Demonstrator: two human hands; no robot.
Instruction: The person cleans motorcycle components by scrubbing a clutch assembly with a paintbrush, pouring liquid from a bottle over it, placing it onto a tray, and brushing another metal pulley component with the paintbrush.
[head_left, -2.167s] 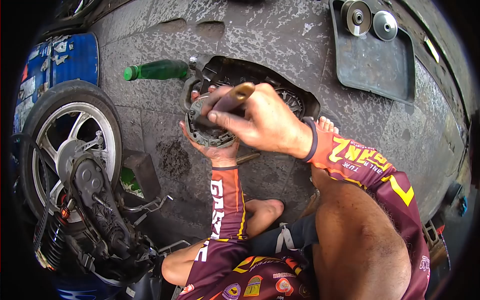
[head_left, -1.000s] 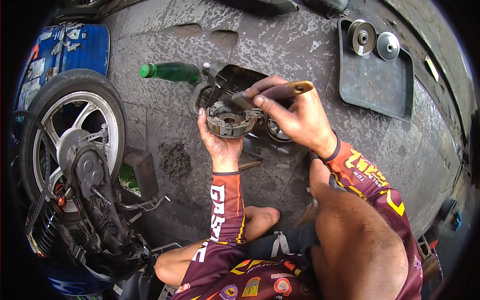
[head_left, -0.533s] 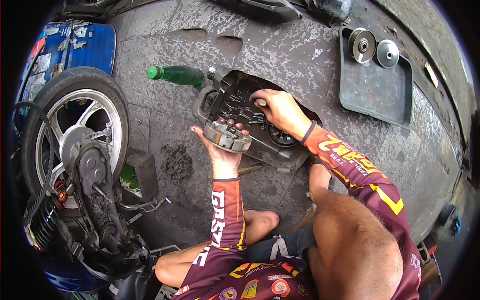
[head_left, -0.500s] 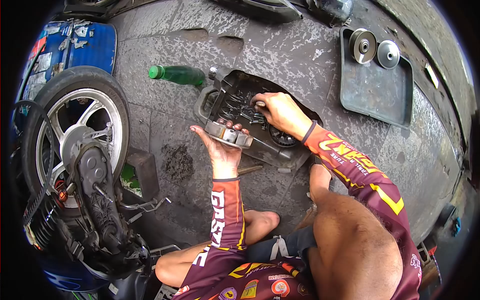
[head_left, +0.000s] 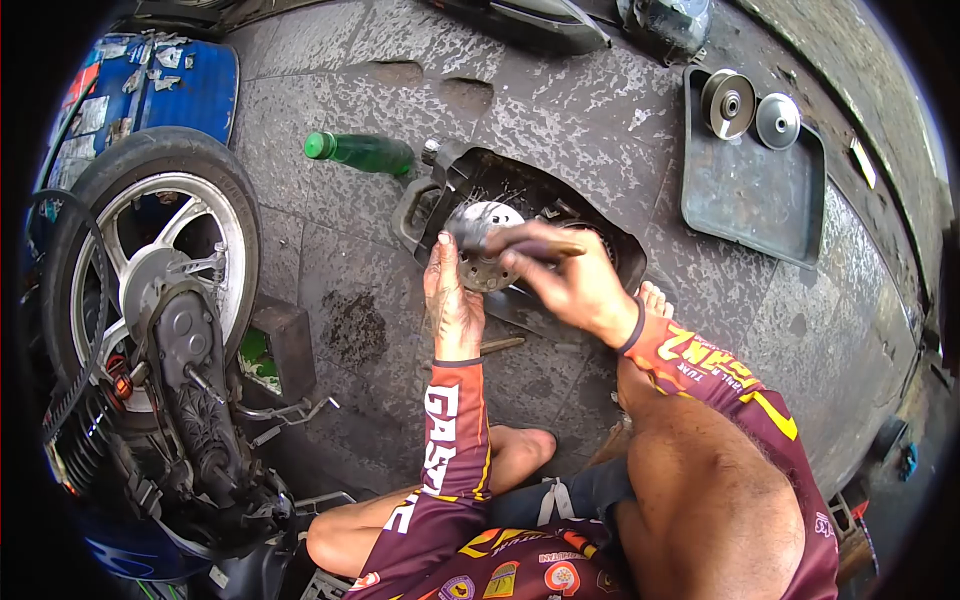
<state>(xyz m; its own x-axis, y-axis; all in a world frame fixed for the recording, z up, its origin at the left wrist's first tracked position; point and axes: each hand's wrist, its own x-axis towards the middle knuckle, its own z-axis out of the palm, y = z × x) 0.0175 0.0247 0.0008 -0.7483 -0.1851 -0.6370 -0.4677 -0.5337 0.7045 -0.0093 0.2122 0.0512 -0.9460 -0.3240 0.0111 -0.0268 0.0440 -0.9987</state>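
My left hand (head_left: 453,300) grips the edge of a round metal clutch part (head_left: 487,276), its holed face turned up over a cut-open black jerrycan (head_left: 540,317). In my closed right hand (head_left: 575,285) is a brush (head_left: 548,247) with a brownish handle. The brush head is smeared by motion against the part's upper left side. Inside the jerrycan, other dark metal parts are partly hidden by my hands and the clutch part.
A green bottle (head_left: 365,153) lies left of the jerrycan. At the upper right, a grey tray (head_left: 750,205) holds two round metal pulley parts. A motorcycle wheel (head_left: 88,200) and engine casing (head_left: 185,340) stand on the left.
My right hand has risen out of the jerrycan, bringing the brush onto the clutch part. My left hand has tilted that part from edge-on to face-up.
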